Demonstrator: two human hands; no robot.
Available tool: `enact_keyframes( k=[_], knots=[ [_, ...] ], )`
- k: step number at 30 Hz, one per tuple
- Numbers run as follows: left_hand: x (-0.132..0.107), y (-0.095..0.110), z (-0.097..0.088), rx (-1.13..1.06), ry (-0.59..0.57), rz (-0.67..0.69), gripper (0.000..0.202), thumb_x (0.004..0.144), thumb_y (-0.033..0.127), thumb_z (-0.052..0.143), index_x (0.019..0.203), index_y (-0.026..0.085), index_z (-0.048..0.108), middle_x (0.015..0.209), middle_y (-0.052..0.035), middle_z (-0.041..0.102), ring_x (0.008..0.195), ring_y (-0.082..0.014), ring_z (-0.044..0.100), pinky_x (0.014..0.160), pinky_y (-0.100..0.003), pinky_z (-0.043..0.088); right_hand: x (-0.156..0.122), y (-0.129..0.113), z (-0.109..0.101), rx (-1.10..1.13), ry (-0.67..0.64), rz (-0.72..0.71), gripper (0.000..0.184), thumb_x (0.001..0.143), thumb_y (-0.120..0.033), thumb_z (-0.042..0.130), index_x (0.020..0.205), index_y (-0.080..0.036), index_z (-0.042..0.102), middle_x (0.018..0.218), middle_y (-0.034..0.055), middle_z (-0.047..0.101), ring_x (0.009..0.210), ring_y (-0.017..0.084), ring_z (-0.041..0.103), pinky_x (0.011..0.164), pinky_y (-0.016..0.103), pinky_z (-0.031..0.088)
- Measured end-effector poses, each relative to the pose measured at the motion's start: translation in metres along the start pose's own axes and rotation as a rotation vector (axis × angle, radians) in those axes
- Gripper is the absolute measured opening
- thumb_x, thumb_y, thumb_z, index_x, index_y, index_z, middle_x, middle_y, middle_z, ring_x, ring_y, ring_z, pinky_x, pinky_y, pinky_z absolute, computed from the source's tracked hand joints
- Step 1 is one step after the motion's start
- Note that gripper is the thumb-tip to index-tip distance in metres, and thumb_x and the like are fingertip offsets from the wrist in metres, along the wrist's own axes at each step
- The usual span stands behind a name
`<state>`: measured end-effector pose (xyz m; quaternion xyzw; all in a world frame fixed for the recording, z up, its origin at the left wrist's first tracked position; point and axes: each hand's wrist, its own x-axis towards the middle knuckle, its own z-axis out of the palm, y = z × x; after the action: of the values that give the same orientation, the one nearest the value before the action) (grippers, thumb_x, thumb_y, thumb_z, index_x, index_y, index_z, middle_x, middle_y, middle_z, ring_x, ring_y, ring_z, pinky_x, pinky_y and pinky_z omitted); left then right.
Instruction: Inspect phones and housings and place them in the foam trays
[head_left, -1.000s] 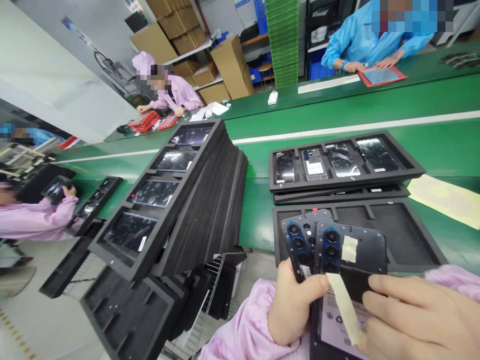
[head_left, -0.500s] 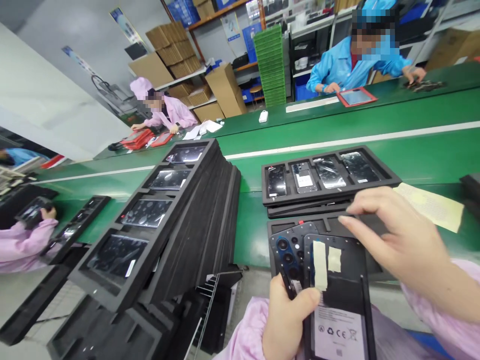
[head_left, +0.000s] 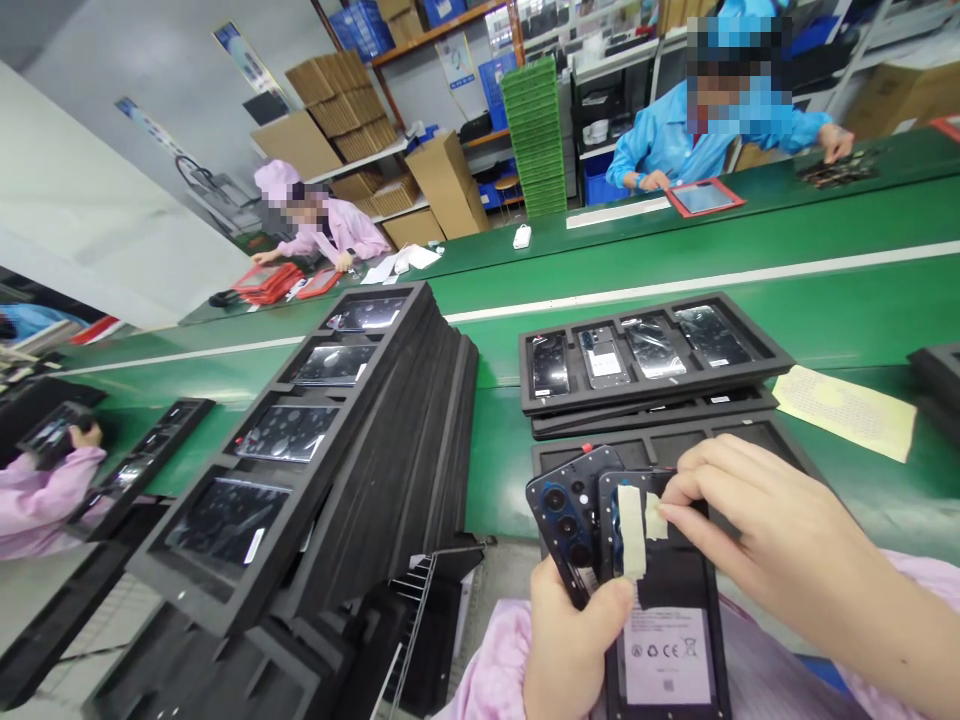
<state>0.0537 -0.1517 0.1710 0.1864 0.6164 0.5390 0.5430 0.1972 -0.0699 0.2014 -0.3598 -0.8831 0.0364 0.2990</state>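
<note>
My left hand (head_left: 574,635) is closed round two opened smartphones held fanned, its thumb on the front one. The front smartphone (head_left: 667,655) shows its uncovered back, with a white battery label and a long strip of pale yellow tape (head_left: 632,530) near the top. Behind it and to the left, the second smartphone (head_left: 559,500) shows its camera rings. My right hand (head_left: 750,520) pinches a short piece of tape (head_left: 656,522) at the front phone's upper part; whether the piece is still stuck cannot be seen.
Beyond my hands lies a black foam tray (head_left: 675,440). A filled phone tray (head_left: 600,400) sits on others on the green bench (head_left: 495,470). At left leans a tall stack of foam trays (head_left: 390,480). A yellow sheet (head_left: 847,415) lies at right. Co-workers sit across and at far left.
My right hand has come down and left from above the phones, and its fingers have closed on the short tape piece. The phones have shifted slightly left with my left hand.
</note>
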Motion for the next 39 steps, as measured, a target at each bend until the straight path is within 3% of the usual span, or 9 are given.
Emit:
enact_keyframes(
  k=[2,4,8,12,17,21,25,31,39],
  knots=[
    [-0.001,-0.002,-0.002,-0.010,-0.003,0.005,0.019,0.051,0.026,0.074,0.064,0.013,0.067,0.060,-0.0029,0.067,0.057,-0.0143,0.053,0.055,-0.024,0.044,0.000,0.000,0.001,-0.002,0.052,-0.059,0.024,0.088,-0.012,0.045,0.066,-0.018,0.050,0.066,0.0026,0.055,0.061,0.015,0.050,0.054,0.028,0.041],
    [-0.001,-0.006,-0.004,-0.052,0.018,-0.017,0.022,0.050,0.026,0.076,0.065,0.013,0.066,0.061,-0.0024,0.067,0.057,-0.0150,0.054,0.056,-0.025,0.046,-0.004,0.000,0.001,0.039,0.102,-0.225,0.018,0.084,-0.008,0.048,0.069,-0.017,0.052,0.065,0.0021,0.056,0.059,0.014,0.049,0.052,0.028,0.041],
    [0.003,-0.013,-0.007,-0.217,0.032,-0.116,0.028,0.049,0.023,0.077,0.072,0.014,0.065,0.066,-0.0033,0.069,0.061,-0.0185,0.060,0.060,-0.029,0.049,-0.016,0.000,-0.003,0.266,0.078,-0.499,0.018,0.088,-0.009,0.045,0.076,-0.018,0.055,0.063,-0.0011,0.057,0.055,0.012,0.051,0.051,0.029,0.043],
    [0.009,-0.010,-0.004,-0.310,-0.097,-0.180,0.027,0.050,0.023,0.076,0.073,0.012,0.067,0.070,-0.0073,0.071,0.064,-0.0210,0.063,0.062,-0.032,0.050,-0.012,0.000,-0.012,0.349,0.102,-0.286,0.019,0.083,-0.011,0.050,0.068,-0.022,0.047,0.058,-0.0030,0.053,0.053,0.011,0.052,0.053,0.026,0.048],
    [0.007,-0.004,0.000,-0.321,-0.120,-0.177,0.024,0.050,0.022,0.077,0.070,0.011,0.069,0.070,-0.0082,0.071,0.064,-0.0225,0.064,0.063,-0.033,0.051,-0.002,0.009,-0.018,0.374,0.053,-0.041,0.016,0.081,-0.017,0.050,0.066,-0.022,0.047,0.079,0.0042,0.054,0.073,0.017,0.055,0.055,0.027,0.047],
    [0.005,-0.006,-0.001,-0.308,-0.149,-0.145,0.026,0.052,0.024,0.078,0.073,0.012,0.070,0.072,-0.0077,0.072,0.065,-0.0215,0.064,0.064,-0.032,0.051,-0.004,0.016,-0.009,0.400,-0.043,-0.032,0.014,0.083,-0.018,0.051,0.071,-0.023,0.048,0.094,0.0057,0.052,0.089,0.019,0.051,0.070,0.031,0.046],
    [0.006,-0.008,-0.003,-0.289,-0.187,-0.103,0.027,0.055,0.025,0.078,0.077,0.012,0.070,0.076,-0.0076,0.072,0.067,-0.0196,0.063,0.066,-0.030,0.051,-0.001,0.016,0.006,0.401,-0.039,-0.060,0.015,0.084,-0.022,0.055,0.072,-0.023,0.046,0.099,0.0059,0.051,0.096,0.022,0.047,0.077,0.036,0.042],
    [0.005,-0.008,-0.007,-0.275,-0.166,-0.086,0.025,0.055,0.022,0.077,0.077,0.012,0.070,0.073,-0.0049,0.071,0.062,-0.0144,0.059,0.062,-0.026,0.049,0.005,0.014,0.015,0.334,0.022,-0.038,0.017,0.084,-0.023,0.055,0.071,-0.023,0.044,0.095,0.0048,0.053,0.091,0.020,0.050,0.077,0.036,0.043],
    [0.008,-0.014,-0.008,-0.271,-0.151,-0.106,0.026,0.054,0.021,0.076,0.076,0.011,0.068,0.068,-0.0036,0.069,0.060,-0.0145,0.057,0.058,-0.026,0.047,-0.002,0.006,0.028,0.517,-0.004,0.336,0.012,0.083,-0.035,0.052,0.086,-0.024,0.050,0.079,0.0021,0.065,0.070,0.017,0.064,0.059,0.025,0.052]
  ],
)
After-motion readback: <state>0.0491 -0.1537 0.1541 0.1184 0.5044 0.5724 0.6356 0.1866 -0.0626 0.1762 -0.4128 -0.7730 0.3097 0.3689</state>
